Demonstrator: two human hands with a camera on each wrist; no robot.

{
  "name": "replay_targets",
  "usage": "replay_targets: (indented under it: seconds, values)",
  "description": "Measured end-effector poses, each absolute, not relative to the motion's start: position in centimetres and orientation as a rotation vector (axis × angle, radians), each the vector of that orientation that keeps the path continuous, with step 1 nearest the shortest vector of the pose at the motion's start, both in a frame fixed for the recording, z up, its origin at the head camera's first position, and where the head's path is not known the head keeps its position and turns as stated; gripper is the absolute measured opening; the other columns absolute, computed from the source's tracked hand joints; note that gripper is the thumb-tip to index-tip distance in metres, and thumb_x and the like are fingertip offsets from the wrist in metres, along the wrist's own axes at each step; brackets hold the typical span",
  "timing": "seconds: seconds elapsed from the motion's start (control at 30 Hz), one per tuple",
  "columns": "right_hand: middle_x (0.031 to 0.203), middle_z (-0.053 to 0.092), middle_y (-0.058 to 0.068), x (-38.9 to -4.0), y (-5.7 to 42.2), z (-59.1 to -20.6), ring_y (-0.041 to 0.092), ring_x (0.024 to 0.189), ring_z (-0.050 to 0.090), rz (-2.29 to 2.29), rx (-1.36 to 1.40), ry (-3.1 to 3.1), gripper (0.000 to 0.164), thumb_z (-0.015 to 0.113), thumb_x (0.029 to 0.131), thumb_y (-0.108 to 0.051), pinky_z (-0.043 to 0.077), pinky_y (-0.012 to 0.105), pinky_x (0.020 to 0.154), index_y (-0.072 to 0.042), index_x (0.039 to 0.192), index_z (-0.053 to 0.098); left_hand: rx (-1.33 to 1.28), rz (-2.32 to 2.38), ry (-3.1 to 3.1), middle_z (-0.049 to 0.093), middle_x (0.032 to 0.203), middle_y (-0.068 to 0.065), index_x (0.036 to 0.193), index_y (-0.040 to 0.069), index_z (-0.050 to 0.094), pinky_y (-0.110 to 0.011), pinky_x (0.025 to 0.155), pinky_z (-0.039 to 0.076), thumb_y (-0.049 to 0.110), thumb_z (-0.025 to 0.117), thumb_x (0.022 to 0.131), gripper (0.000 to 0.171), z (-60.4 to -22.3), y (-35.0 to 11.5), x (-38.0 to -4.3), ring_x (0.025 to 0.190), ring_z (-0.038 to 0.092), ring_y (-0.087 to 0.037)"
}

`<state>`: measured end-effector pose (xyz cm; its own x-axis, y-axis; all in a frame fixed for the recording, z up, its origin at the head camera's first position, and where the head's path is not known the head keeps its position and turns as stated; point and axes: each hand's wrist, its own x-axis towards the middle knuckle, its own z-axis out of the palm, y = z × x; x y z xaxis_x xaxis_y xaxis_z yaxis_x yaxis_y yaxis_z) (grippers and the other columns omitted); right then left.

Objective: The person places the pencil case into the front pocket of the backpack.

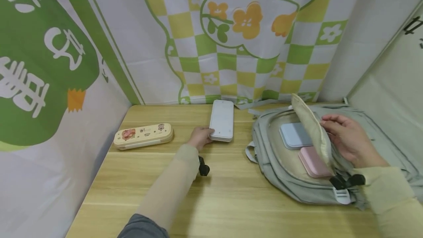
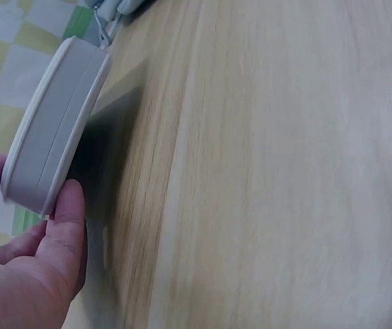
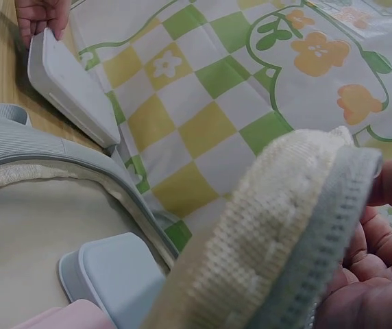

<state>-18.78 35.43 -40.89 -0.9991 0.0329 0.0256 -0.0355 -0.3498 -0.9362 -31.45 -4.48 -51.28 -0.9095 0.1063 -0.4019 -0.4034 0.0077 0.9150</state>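
Observation:
My left hand (image 1: 201, 137) pinches the near end of a white, flat, boxy case (image 1: 222, 118) between thumb and fingers. In the left wrist view the case (image 2: 55, 127) is tilted, with a dark shadow beneath it on the wood. My right hand (image 1: 347, 137) grips the edge of the backpack's padded beige-lined flap (image 1: 312, 127) and holds it raised. Inside the grey backpack (image 1: 269, 157), which lies on its back, are a light blue case (image 1: 295, 135) and a pink case (image 1: 314, 161). The flap (image 3: 278, 226) hides part of the bag's inside.
A cream pencil case (image 1: 144, 136) with cartoon prints lies at the left of the wooden table (image 1: 231, 194). Behind the table hangs a checked, flowered cloth (image 1: 228, 58). A grey strap (image 1: 256, 104) runs along the back edge, and a white buckle (image 1: 342, 196) lies at the bag's near side.

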Motion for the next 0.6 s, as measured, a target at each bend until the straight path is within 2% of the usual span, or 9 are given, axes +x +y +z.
replay_targets:
  seconds: [0.13, 0.33, 0.6]
  values:
    - [0.089, 0.069, 0.001, -18.8, 35.4, -40.9, 0.009, 0.082, 0.067, 2.553, 0.002, -1.759, 0.028, 0.051, 0.103, 0.01, 0.054, 0.02, 0.068, -0.006, 0.096, 0.072, -0.316, 2.022, 1.864, 0.054, 0.139, -0.03, 0.141, -0.02, 0.045, -0.039, 0.103, 0.051, 0.002, 0.06, 0.103, 0.047, -51.3, -4.4, -31.2, 0.123, 0.06, -0.034]
    - [0.088, 0.07, 0.001, -18.7, 35.6, -40.8, 0.01, 0.08, 0.068, 2.535, -0.006, -1.749, 0.025, 0.054, 0.103, 0.008, 0.054, 0.02, 0.066, -0.006, 0.095, 0.073, -0.304, 2.072, 1.818, 0.06, 0.129, -0.027, 0.134, -0.017, 0.052, -0.038, 0.098, 0.053, 0.004, 0.06, 0.103, 0.039, -51.4, -4.3, -30.8, 0.109, 0.064, -0.028]
    - [0.089, 0.071, 0.001, -18.8, 35.8, -40.3, 0.009, 0.081, 0.068, 2.545, 0.011, -1.751, 0.029, 0.051, 0.104, 0.008, 0.055, 0.02, 0.067, -0.008, 0.095, 0.073, -0.107, 2.246, 1.654, 0.056, 0.137, -0.031, 0.142, -0.018, 0.045, -0.043, 0.105, 0.049, 0.003, 0.055, 0.105, 0.043, -50.8, -3.8, -28.9, 0.117, 0.062, -0.03]
